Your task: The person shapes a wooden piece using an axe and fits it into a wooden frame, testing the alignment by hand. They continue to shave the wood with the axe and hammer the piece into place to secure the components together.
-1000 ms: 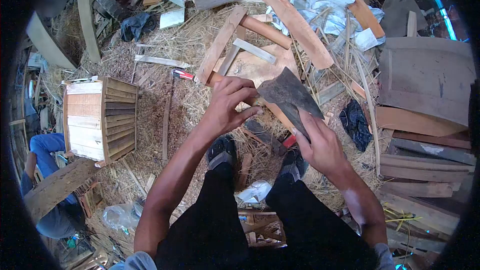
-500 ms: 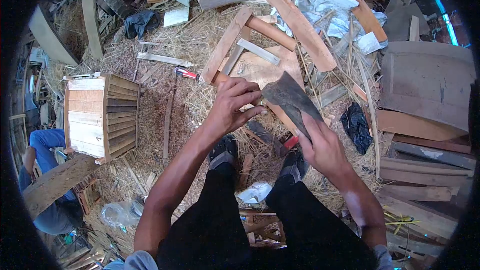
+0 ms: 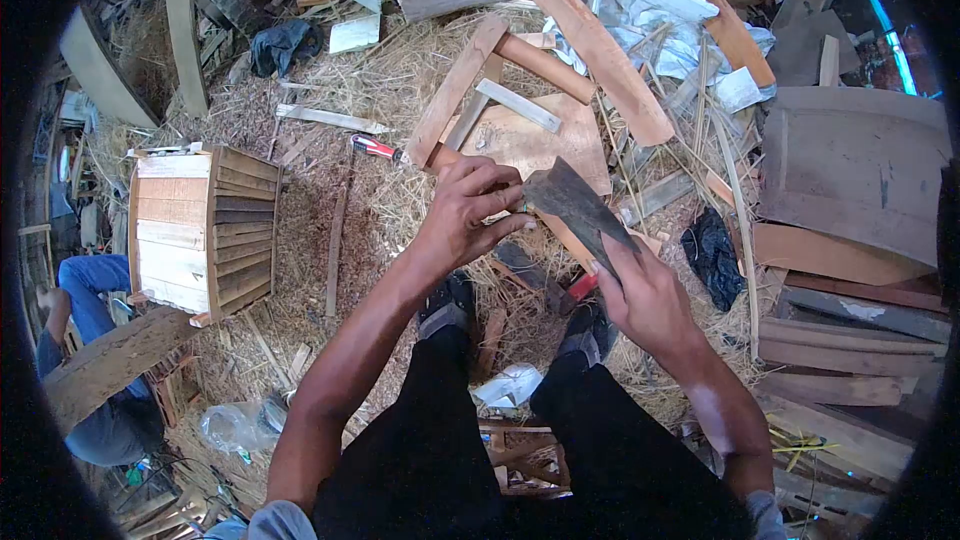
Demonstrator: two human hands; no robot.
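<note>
My right hand (image 3: pixel 650 295) grips a short wooden board (image 3: pixel 580 205) with a dark, weathered face and a pale orange edge. The board slants up and left from that hand, above the ground between my feet. At its upper left end my left hand (image 3: pixel 475 205) is closed, thumb and forefinger pinched together. Whatever lies between those fingertips is too small to make out. Below the board shows a red object (image 3: pixel 582 286), partly hidden. Just beyond my left hand, a wooden frame piece (image 3: pixel 455 95) lies on a plywood sheet (image 3: pixel 575 135).
A slatted wooden crate (image 3: pixel 175 230) stands at left, near another person's blue-clad leg (image 3: pixel 95 280). A screwdriver (image 3: pixel 375 147) lies on the straw. Stacked boards (image 3: pixel 850 330) and a black plastic bag (image 3: pixel 713 255) are at right. A long plank (image 3: pixel 590 40) lies ahead.
Both hands keep nearly the same hold and position. The board's dark end has dipped very slightly; the view has shifted a little.
</note>
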